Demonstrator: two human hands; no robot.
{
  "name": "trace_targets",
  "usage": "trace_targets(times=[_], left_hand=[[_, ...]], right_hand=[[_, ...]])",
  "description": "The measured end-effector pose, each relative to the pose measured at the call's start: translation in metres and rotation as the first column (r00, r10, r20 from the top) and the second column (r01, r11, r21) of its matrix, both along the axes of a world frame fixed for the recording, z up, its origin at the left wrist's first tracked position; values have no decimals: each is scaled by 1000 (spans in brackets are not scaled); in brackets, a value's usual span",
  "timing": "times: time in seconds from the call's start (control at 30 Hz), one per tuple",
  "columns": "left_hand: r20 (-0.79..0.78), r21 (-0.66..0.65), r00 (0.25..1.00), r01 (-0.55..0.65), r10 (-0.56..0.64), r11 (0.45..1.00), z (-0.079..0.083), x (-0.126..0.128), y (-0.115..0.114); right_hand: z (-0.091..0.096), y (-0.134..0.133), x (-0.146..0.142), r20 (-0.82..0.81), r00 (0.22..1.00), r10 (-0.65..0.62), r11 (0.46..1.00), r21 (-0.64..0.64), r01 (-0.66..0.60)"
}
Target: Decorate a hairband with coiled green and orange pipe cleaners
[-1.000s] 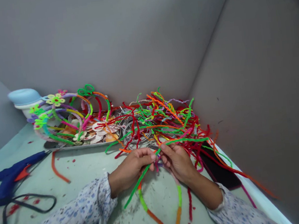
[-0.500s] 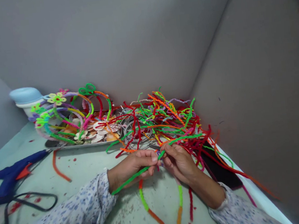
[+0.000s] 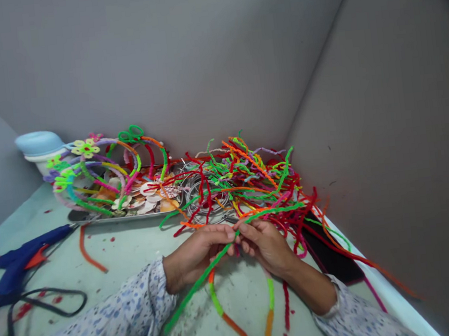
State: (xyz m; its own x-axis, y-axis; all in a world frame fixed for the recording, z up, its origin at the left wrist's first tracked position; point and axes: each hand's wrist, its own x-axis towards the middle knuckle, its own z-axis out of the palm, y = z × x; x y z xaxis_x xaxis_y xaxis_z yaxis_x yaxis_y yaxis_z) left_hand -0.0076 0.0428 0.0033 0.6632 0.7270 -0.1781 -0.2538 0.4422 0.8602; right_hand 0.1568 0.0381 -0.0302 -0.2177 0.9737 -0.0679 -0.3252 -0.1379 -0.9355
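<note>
My left hand and my right hand meet at the middle of the table, fingers pinched together. Between them runs a long green pipe cleaner, one end slanting down past my left wrist, the other reaching up to the right. Below my hands hangs a headband wrapped in orange, lime and other colours; its two arms show, while its top is hidden by my fingers. Both hands appear closed around that hidden top as well.
Behind my hands lies a tangled heap of pipe cleaners beside coiled wire. A metal tray holds shells and finished flower headbands. At left are a blue glue gun and its cord; a dark flat object lies at right.
The green pipe cleaner's lower left end has swung downward, toward me. My fingers have drawn closer together and now cover more of the headband's top.
</note>
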Motion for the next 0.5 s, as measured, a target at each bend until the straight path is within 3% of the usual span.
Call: trace_targets(times=[0.13,0.33,0.5], left_hand=[[38,29,999,14,-15,999,-4,0,1],[-22,-69,999,43,-45,997,0,-1,1],[-28,-69,997,67,-69,995,4,-2,-1]], right_hand=[[0,1,-1,-60,998,-25,999,-32,23],[1,1,-2,-106,993,-48,998,-37,44],[2,0,-1,-165,986,-33,998,-61,24]])
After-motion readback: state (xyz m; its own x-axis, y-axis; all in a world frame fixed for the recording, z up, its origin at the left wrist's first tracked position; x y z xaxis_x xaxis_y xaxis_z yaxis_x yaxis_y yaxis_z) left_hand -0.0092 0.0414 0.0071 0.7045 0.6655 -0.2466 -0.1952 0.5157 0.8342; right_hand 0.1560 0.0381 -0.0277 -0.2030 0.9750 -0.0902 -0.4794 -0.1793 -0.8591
